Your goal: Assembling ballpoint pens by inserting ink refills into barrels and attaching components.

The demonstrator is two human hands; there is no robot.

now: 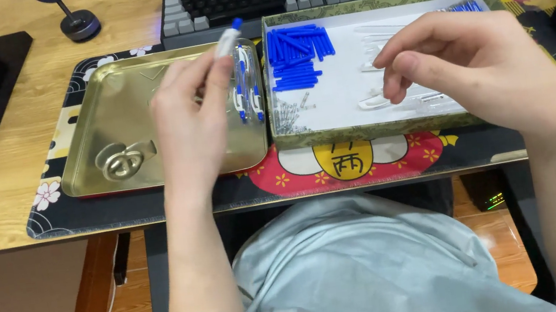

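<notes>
Left hand [191, 121] pinches a blue-tipped clear plastic pen [228, 39] loosely at 12 o'clock over the gold metal tray [109, 121], so it might slip, while the right hand [473, 62], fingers curled together and seemingly empty, could scatter tiny springs [287, 115] in the white-lined box [375, 130].

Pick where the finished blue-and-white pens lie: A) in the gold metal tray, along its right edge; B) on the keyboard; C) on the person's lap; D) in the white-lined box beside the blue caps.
A: the finished pens lie inside the gold tray along its right edge, just behind the left hand, which holds another pen; the box holds only loose parts such as blue caps.
</notes>
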